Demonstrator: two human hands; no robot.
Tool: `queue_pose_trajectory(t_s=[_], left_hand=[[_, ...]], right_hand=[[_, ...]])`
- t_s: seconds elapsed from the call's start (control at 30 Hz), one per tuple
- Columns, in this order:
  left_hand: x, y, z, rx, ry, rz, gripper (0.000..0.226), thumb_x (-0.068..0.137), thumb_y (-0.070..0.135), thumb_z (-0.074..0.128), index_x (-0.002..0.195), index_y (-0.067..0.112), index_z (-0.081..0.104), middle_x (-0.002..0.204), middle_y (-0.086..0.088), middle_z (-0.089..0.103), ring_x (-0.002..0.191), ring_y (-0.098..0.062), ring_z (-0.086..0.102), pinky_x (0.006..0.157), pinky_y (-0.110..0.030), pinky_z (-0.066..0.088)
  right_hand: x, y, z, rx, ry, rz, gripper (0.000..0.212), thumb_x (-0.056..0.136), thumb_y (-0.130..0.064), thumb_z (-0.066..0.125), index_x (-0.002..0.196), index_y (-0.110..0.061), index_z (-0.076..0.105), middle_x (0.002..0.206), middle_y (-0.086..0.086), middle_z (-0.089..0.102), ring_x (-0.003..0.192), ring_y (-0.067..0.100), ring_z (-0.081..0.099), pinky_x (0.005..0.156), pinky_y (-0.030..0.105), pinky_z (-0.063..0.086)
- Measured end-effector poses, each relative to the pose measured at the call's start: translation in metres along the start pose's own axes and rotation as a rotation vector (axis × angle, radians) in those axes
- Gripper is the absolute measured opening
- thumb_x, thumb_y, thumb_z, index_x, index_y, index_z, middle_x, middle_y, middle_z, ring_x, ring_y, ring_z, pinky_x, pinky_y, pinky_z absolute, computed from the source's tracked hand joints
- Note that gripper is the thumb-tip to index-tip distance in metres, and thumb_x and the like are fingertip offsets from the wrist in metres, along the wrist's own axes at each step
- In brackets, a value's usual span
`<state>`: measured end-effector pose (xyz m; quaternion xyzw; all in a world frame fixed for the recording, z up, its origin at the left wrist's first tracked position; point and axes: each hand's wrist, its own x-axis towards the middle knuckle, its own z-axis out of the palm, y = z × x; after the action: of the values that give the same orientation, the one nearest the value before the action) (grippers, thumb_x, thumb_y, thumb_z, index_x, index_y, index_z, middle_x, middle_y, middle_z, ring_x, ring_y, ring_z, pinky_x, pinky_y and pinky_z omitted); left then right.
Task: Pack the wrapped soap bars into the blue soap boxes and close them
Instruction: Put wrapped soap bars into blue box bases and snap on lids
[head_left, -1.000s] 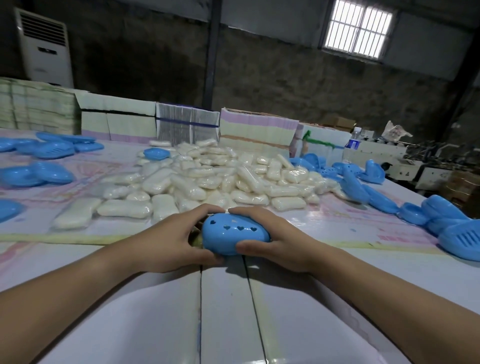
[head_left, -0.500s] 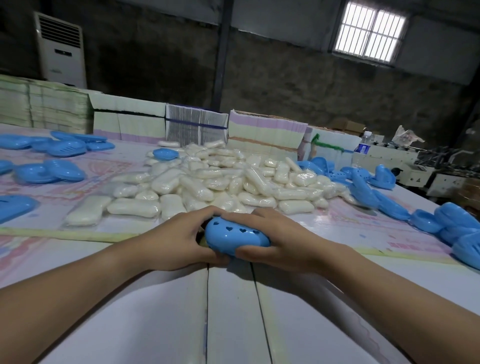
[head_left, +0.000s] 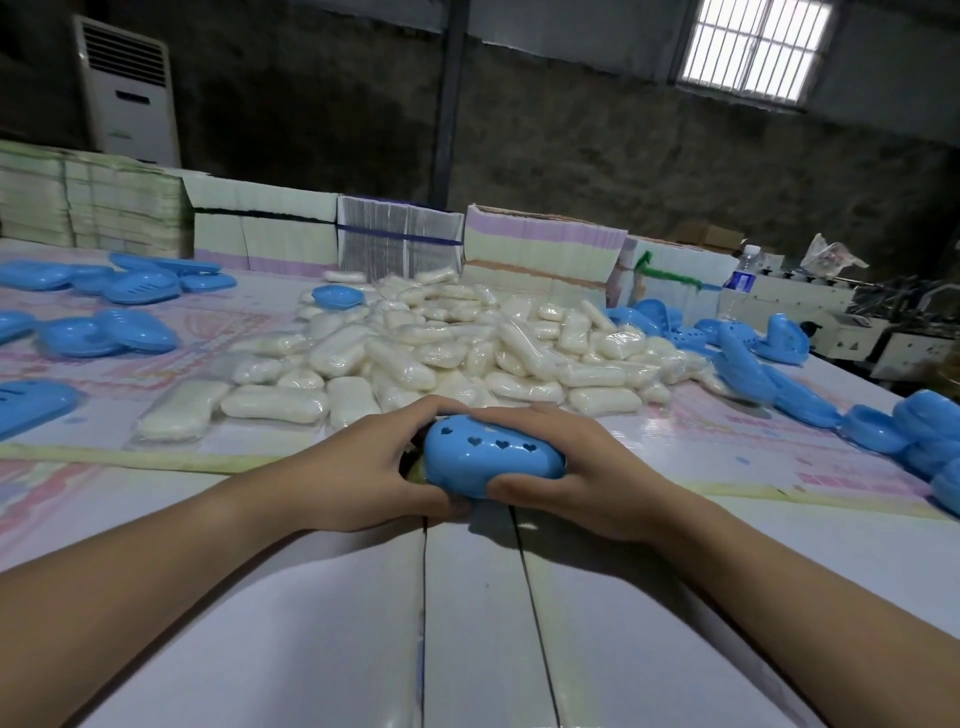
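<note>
A: Any writing to read from the head view?

B: None legible; the bottle (head_left: 742, 274) label far beyond the right hand (head_left: 574, 470) is blurred.

A: The hands?

B: The left hand (head_left: 358, 470) and the right both curl around the closed blue soap box (head_left: 493, 460), its heart cutouts facing up.

A: And room to move?

B: Bare table (head_left: 311, 623) nearer than the hands; the pile of wrapped soap bars (head_left: 441, 353) lies just beyond them, open blue boxes (head_left: 810, 400) off to the right.

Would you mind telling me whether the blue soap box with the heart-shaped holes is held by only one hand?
No, both the left hand and the right hand grip the blue soap box, one at each end.
</note>
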<state>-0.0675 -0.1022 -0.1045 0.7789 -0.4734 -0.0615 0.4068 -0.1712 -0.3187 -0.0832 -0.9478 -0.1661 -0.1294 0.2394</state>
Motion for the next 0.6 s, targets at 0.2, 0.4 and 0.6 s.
queue_pose_trajectory(t_s=[0.2, 0.4, 0.6], left_hand=[[-0.0009, 0.001, 0.0005, -0.001, 0.001, 0.016, 0.079, 0.072, 0.03, 0.088, 0.13, 0.058, 0.042, 0.116, 0.034, 0.062, 0.108, 0.007, 0.061, 0.086, -0.009, 0.049], [-0.0006, -0.0001, 0.0017, -0.005, 0.022, 0.021, 0.074, 0.07, 0.03, 0.089, 0.128, 0.054, 0.05, 0.118, 0.027, 0.065, 0.109, 0.002, 0.063, 0.092, -0.025, 0.053], [-0.0013, -0.0007, 0.0019, 0.023, 0.042, 0.024, 0.064, 0.071, 0.025, 0.089, 0.123, 0.046, 0.058, 0.112, 0.025, 0.067, 0.105, 0.001, 0.064, 0.091, -0.025, 0.053]], right_hand=[[-0.0028, 0.0005, -0.0008, 0.203, -0.07, 0.07, 0.043, 0.087, -0.047, 0.062, 0.123, -0.06, 0.042, 0.119, -0.038, 0.051, 0.108, -0.009, 0.053, 0.088, 0.008, 0.042], [-0.0001, -0.0036, -0.0048, 0.023, -0.083, 0.046, 0.046, 0.093, -0.044, 0.06, 0.134, -0.054, 0.042, 0.115, -0.03, 0.057, 0.103, -0.003, 0.056, 0.083, 0.009, 0.041], [0.0059, -0.0037, -0.0021, -0.176, -0.098, -0.002, 0.051, 0.092, -0.057, 0.053, 0.139, -0.047, 0.039, 0.113, -0.021, 0.06, 0.095, 0.005, 0.055, 0.083, 0.035, 0.049]])
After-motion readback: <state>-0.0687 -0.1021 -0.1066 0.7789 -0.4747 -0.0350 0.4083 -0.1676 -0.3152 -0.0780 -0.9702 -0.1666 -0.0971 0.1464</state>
